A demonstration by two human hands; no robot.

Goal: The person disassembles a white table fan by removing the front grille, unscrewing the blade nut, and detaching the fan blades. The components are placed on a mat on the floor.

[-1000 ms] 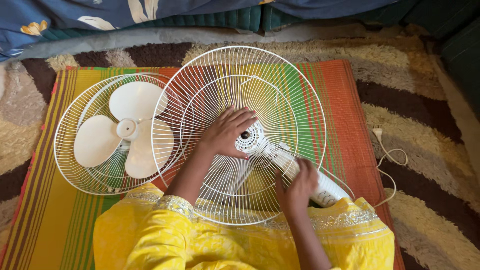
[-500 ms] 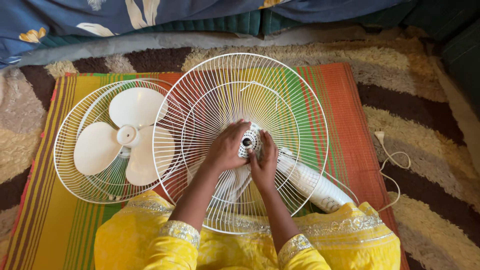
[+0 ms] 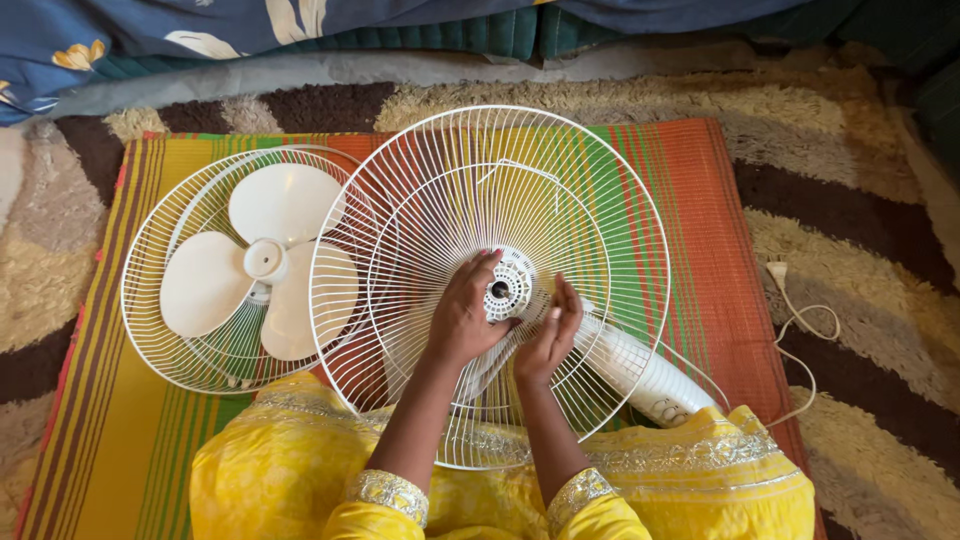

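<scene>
Far left, a loose grille (image 3: 180, 300) lies on the mat (image 3: 100, 440) with the blade (image 3: 265, 262) in it. The mounted grille (image 3: 600, 200) overlaps it. The left hand (image 3: 462, 322) curls against its hub (image 3: 507, 290); a firm clamp cannot be confirmed. The right hand (image 3: 548, 345) is beside the hub, fingers apart, holding nothing. Judged step: working the hub fastening. Any turn needs the grille steadied. Half a second ago the right hand pressed the hub; it now sits lower.

Fan blade (image 3: 255, 265) lies in guard (image 3: 150, 300), left of rear guard (image 3: 600, 180).
</scene>
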